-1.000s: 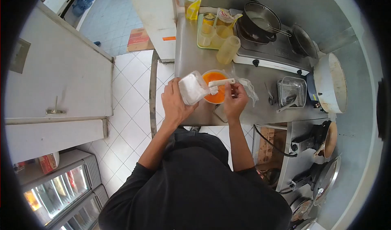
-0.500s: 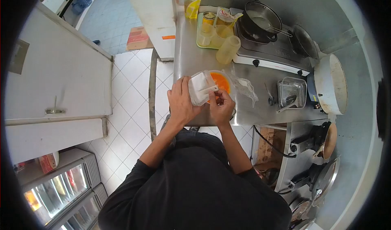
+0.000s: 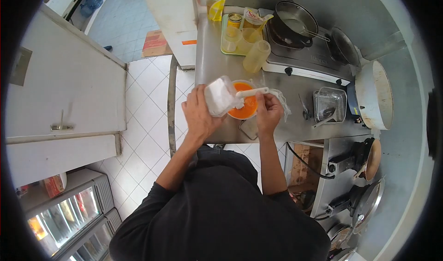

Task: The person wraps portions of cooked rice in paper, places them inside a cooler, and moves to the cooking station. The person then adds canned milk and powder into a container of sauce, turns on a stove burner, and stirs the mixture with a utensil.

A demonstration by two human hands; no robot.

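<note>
My left hand [image 3: 199, 115] grips a clear plastic container [image 3: 218, 110] of white powder, tilted over a bowl of orange liquid [image 3: 249, 109]. The fingers of my right hand [image 3: 269, 115] pinch the handle of a white plastic spoon [image 3: 253, 92]. Its scoop end is at the container's mouth, above the bowl. A white clump [image 3: 239, 105] shows at the container's lip; whether it touches the liquid I cannot tell. Behind my right hand lies a crumpled clear plastic bag [image 3: 284, 105]. A flat rectangular object [image 3: 249, 130] sits by the counter's front edge.
A green tray [image 3: 239, 51] holds yellowish plastic cups and a can, with a squeeze bottle [image 3: 256, 57] beside it. A stove [image 3: 318, 60] bears a dark pot [image 3: 288, 32]. Rightward are a wire basket [image 3: 331, 106] and a big white pot [image 3: 376, 94].
My right hand has moved right, drawing the spoon's handle out over the bowl. The container has shifted slightly left, and its white contents now show more openly.
</note>
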